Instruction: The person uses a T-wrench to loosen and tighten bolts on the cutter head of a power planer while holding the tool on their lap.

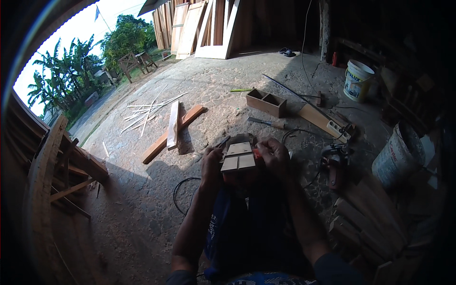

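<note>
Flat-plated tool [239, 160]: I see it between both hands, pale side up.
Left hand [212, 164]: fingers curled near a slim dark piece [223, 141]; their grip I can't tell.
Right hand [277, 156]: fingers bunched narrow at the tool's red edge; hold unclear to me.
Chisel [260, 121]: on the floor [128, 204], beyond.
Divided box [265, 104]: past the chisel.

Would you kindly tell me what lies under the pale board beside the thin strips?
A reddish-brown board crosses under the pale board, with both its ends showing. The stretch directly beneath is covered and cannot be seen.
</note>
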